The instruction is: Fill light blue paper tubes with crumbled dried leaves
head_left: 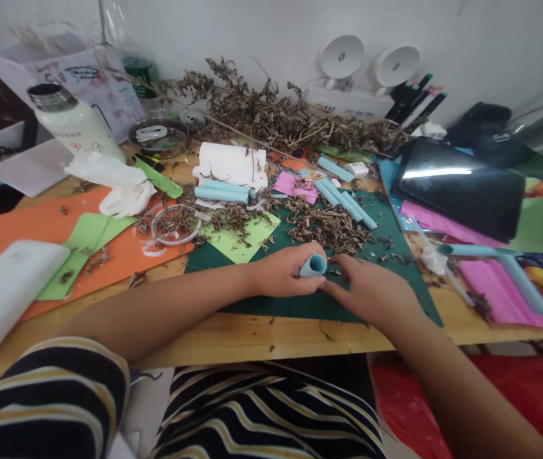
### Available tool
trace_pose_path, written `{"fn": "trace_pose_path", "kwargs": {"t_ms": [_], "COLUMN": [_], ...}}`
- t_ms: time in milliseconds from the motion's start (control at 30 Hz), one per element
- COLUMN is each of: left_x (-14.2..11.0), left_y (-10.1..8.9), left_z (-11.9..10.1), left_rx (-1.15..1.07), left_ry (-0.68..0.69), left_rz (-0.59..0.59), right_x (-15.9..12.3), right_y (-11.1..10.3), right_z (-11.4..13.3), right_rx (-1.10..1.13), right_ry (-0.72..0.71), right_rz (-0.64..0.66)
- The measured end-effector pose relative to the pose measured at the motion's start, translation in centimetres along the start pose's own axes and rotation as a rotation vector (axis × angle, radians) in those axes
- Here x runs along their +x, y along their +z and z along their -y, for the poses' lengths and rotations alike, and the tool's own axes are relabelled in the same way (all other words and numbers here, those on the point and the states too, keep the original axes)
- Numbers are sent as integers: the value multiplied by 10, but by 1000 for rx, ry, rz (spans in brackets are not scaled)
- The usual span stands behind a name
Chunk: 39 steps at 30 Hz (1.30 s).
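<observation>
My left hand (278, 273) is closed around a light blue paper tube (318, 263), whose round opening faces up toward me. Just right of the tube is my right hand (376, 290), its thumb and forefinger apart and close to the left hand's fingertips; nothing shows between them. Beneath both hands lies a dark green mat (262, 306). A heap of crumbled dry leaves (331, 226) lies on the mat just beyond the hands. More blue paper tubes (345, 201) rest behind that heap, and others (222, 191) lie by a white paper roll (231, 162).
Dried branches (262, 108) spread along the wall before a white router (348, 102). A black tablet (463, 188) lies at right. At left are a bottle (75, 121), a white box-like object (11, 287), orange paper (85, 255) and a tape ring (176, 224). The wooden table's front edge (271, 344) is near me.
</observation>
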<state>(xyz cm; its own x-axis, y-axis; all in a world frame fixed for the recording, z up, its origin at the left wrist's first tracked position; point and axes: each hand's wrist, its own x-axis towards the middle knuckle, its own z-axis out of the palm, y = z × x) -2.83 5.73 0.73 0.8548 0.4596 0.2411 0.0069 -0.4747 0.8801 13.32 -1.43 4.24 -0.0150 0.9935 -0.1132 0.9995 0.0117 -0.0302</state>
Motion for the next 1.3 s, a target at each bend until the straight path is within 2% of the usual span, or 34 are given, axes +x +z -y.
{"fn": "trace_pose_path", "kwargs": {"t_ms": [67,133,267,333,433,467,533,600,667,800,933,1100,1300], "left_x": [0,1,1,1,0,-1,-1,-1,-1,-1,-1,-1,-1], "left_y": [0,0,1,1,1,1,0,0,0,0,2,3,2], "left_z": [-1,-1,-2,-3,-2,-2,-1,1,1,3,7,6,4], "left_rx": [10,15,10,11,15,17,33,70,114,119,86,81,49], "left_ry": [19,38,43,17,1,5,0,-34,-71,-40,28,36,15], "left_rz": [1,1,-7,-5,21,27,28,33,51,72,51,37,28], "right_x": [-1,-2,-2,-4,-9,-9,-9,-7,-5,-7,-13,-17,-16], "right_y": [18,26,19,8,-8,-13,-19,-21,-20,-20,-23,-25,-27], "right_z": [8,13,6,-1,-1,2,12,21,27,29,27,21,23], "right_rx": [-51,-45,39,163,358,381,353,284,217,68,-45,38,113], "right_ry": [64,62,-8,-15,-59,-115,-276,-419,-484,-520,-537,-535,-565], "right_rz": [53,67,19,-126,-481,-571,-662,-680,-696,-714,-657,-564,-600]}}
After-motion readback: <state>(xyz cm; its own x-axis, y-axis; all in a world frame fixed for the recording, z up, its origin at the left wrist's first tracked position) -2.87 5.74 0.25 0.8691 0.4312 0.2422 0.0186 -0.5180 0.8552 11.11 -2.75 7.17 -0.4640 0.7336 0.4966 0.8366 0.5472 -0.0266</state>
